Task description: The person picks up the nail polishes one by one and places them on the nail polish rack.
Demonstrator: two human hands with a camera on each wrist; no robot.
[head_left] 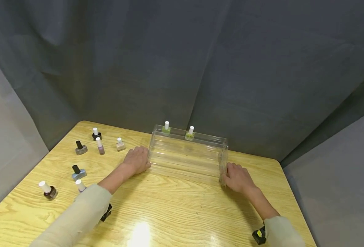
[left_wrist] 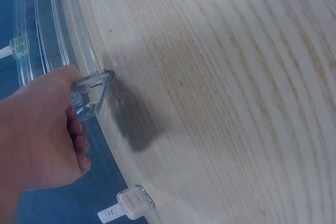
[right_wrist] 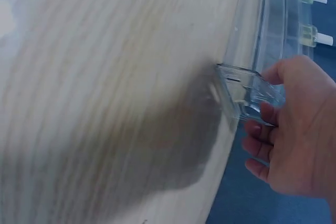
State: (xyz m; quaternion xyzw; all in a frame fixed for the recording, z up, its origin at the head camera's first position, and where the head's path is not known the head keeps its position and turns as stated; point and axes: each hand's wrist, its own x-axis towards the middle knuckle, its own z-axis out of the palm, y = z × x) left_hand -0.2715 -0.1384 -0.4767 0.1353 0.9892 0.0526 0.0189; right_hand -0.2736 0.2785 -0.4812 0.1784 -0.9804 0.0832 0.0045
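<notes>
A clear plastic stepped display rack (head_left: 185,156) is near the back edge of the table, with one hand at each end. My left hand (head_left: 137,160) grips its left end panel, thumb on the inner side and fingers curled outside in the left wrist view. At the opposite end my right hand (head_left: 238,177) pinches the right panel between thumb and curled fingers, as the right wrist view shows. Two white-capped green nail polish bottles (head_left: 166,130) (head_left: 189,135) stand on the rack's back tier. Whether the rack touches the table or is slightly raised, I cannot tell.
Left of the rack stand several nail polish bottles, among them a pale one (head_left: 120,146), a lilac one (head_left: 100,148), a blue one (head_left: 79,174) and a dark one (head_left: 50,193). My left sleeve partly hides another bottle (head_left: 81,186). A dark curtain (head_left: 182,61) hangs behind the table.
</notes>
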